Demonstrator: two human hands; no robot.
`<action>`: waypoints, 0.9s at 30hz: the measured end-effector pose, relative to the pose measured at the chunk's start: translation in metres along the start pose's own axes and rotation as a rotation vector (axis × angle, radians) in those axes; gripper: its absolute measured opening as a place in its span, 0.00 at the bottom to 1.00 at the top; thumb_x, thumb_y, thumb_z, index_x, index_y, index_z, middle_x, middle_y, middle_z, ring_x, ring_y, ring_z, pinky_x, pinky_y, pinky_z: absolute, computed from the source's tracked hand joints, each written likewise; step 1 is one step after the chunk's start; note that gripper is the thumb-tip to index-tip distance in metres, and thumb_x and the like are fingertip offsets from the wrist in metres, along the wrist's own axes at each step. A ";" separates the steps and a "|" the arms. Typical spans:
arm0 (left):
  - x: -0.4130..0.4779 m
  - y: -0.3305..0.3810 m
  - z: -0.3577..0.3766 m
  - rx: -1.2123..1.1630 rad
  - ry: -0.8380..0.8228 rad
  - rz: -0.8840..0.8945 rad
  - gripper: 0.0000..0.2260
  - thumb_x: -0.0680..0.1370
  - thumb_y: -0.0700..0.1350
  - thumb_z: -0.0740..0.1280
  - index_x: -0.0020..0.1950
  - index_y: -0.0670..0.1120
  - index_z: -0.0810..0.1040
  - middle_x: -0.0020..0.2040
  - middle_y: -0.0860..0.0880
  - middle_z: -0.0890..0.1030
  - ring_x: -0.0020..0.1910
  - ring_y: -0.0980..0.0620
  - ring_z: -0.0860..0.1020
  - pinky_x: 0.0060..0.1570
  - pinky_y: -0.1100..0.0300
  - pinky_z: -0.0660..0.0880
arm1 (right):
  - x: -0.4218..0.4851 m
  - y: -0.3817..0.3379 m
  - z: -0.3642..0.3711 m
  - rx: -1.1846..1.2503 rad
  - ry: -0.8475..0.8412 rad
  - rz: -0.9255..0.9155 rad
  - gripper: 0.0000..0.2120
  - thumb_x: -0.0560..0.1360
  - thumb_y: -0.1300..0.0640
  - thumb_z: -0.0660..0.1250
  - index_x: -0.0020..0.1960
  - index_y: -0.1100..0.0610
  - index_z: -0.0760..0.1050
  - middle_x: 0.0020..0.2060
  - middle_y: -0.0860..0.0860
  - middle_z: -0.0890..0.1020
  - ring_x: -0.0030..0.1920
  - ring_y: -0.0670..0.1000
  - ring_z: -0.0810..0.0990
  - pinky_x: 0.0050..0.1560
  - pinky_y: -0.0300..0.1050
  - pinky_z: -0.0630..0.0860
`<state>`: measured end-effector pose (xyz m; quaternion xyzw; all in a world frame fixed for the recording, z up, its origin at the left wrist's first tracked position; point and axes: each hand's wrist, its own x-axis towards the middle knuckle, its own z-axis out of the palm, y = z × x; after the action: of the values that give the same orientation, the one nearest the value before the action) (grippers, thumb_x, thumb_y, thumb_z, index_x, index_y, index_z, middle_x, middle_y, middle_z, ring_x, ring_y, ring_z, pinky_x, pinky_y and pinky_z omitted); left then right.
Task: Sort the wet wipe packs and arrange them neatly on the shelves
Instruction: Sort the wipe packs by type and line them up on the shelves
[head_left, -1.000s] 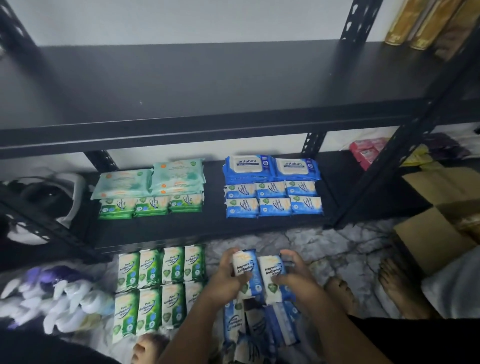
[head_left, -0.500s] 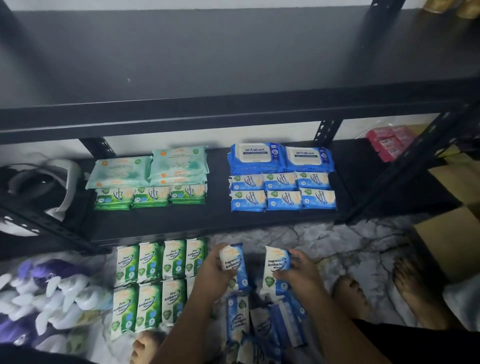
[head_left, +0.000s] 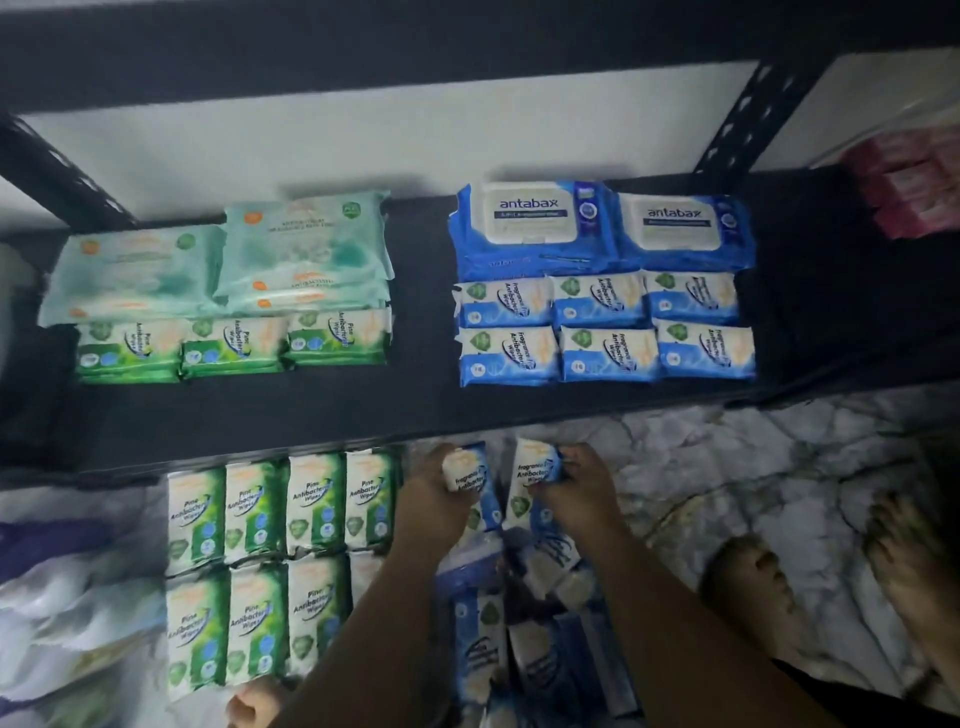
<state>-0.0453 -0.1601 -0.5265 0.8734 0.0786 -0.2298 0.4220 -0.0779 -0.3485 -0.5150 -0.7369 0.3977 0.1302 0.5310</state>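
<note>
Green pine packs (head_left: 270, 561): two floor rows, right end hidden by the left forearm.
Left hand (head_left: 434, 499): fingers curled round a blue fragrance pack (head_left: 467, 470), just below the black shelf (head_left: 363, 415).
Right hand (head_left: 579, 493): grasping a second blue pack (head_left: 535, 467), beside the first.
Blue floor pile (head_left: 483, 639): blurred, between the forearms.
Shelved blue packs (head_left: 608, 332): two rows of three.
Red packs (head_left: 914, 182): blurred, cut off.
</note>
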 end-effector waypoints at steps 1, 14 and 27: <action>0.002 -0.003 0.005 -0.053 -0.030 0.011 0.21 0.73 0.39 0.76 0.64 0.51 0.78 0.51 0.52 0.82 0.48 0.50 0.82 0.40 0.71 0.72 | 0.005 0.007 0.002 -0.028 0.000 -0.001 0.20 0.65 0.69 0.79 0.52 0.57 0.77 0.45 0.51 0.85 0.46 0.51 0.84 0.47 0.51 0.83; 0.014 -0.019 0.028 -0.451 -0.152 -0.023 0.29 0.72 0.24 0.71 0.70 0.44 0.74 0.55 0.46 0.84 0.53 0.51 0.83 0.48 0.54 0.81 | 0.038 0.007 -0.036 0.108 -0.010 0.192 0.20 0.67 0.76 0.76 0.56 0.66 0.76 0.51 0.57 0.80 0.51 0.55 0.79 0.52 0.51 0.80; 0.025 -0.002 0.032 0.090 -0.050 0.155 0.32 0.73 0.34 0.76 0.75 0.50 0.72 0.59 0.47 0.69 0.51 0.54 0.71 0.49 0.87 0.59 | 0.036 0.017 -0.006 -0.056 0.073 -0.131 0.23 0.70 0.71 0.73 0.61 0.52 0.83 0.43 0.44 0.84 0.47 0.45 0.83 0.54 0.44 0.81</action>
<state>-0.0346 -0.1854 -0.5569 0.8890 -0.0100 -0.2215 0.4006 -0.0679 -0.3718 -0.5461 -0.7800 0.3640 0.0796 0.5027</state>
